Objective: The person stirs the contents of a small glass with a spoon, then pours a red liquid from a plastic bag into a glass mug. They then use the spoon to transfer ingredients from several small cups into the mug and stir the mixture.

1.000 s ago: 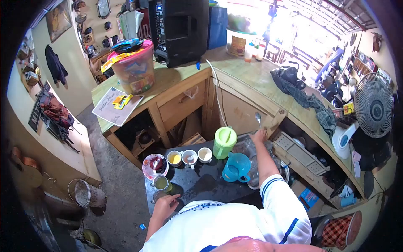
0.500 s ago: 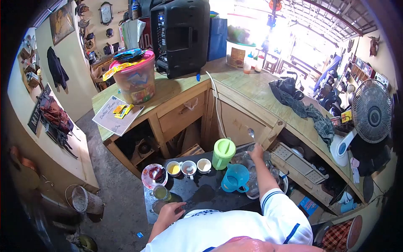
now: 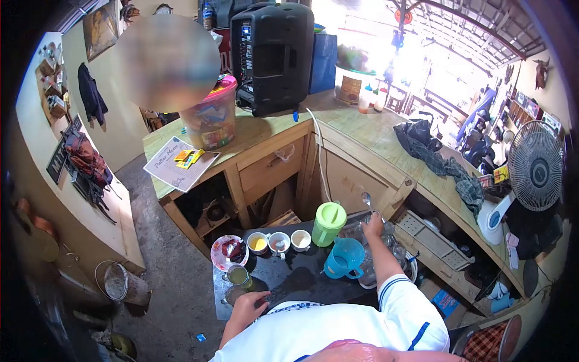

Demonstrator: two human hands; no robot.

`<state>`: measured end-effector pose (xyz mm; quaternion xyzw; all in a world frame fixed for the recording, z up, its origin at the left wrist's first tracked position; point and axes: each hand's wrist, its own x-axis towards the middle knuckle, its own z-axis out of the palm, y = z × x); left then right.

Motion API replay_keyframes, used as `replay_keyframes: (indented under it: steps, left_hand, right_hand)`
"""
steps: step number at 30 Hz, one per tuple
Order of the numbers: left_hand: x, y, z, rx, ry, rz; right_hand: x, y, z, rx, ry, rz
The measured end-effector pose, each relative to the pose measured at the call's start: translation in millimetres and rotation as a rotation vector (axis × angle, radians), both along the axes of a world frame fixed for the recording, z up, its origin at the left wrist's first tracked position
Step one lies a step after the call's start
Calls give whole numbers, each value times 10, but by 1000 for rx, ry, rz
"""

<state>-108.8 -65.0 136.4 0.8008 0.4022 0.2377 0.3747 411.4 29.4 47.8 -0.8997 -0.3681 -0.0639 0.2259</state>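
Observation:
My right hand [image 3: 373, 227] is closed on a metal spoon [image 3: 366, 199], its bowl pointing up, above a tray of clear glasses [image 3: 392, 248] at the table's right end. Left of that stand a blue pitcher [image 3: 344, 258] and a lidded green pitcher [image 3: 329, 223]. My left hand [image 3: 248, 308] lies at the near left table edge, fingers stretched and apart, holding nothing. Just beyond it is a glass mug [image 3: 239, 277] of greenish-yellow liquid. Three cups stand in a row: one with yellow contents [image 3: 257, 243], two with pale contents [image 3: 280, 243] [image 3: 300, 240]. A patterned plate [image 3: 218, 254] carries a dark red packet [image 3: 233, 250].
Behind the dark table [image 3: 289, 289] runs a wooden corner counter [image 3: 265, 130] with a speaker [image 3: 274, 60], a bucket of sachets [image 3: 210, 123] and a menu sheet [image 3: 169, 166]. A fan [image 3: 535, 166] stands right; a pail [image 3: 122, 282] sits on the floor left. A round blur covers the upper left.
The whole view has shifted slightly right and down. A round blurred patch now covers the area above the bucket. My right hand still holds the spoon up; my left hand stays at the table edge.

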Motion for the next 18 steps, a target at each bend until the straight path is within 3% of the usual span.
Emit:
replay_keyframes:
  steps: [4, 8, 15, 18]
  left_hand:
    - [-55, -17, -7, 59, -37, 52]
    - [-90, -35, -44, 83, -24, 59]
    - [7, -9, 1, 47, -84, 80]
    - [71, 74, -52, 32, -128, 109]
  right_hand:
    - [20, -35, 79, 58, 133, 83]
    - [-5, -118, 187, 165, 88, 131]
    - [-419, -635, 929, 610, 62, 56]
    - [-745, -964, 1226, 882, 235, 102]
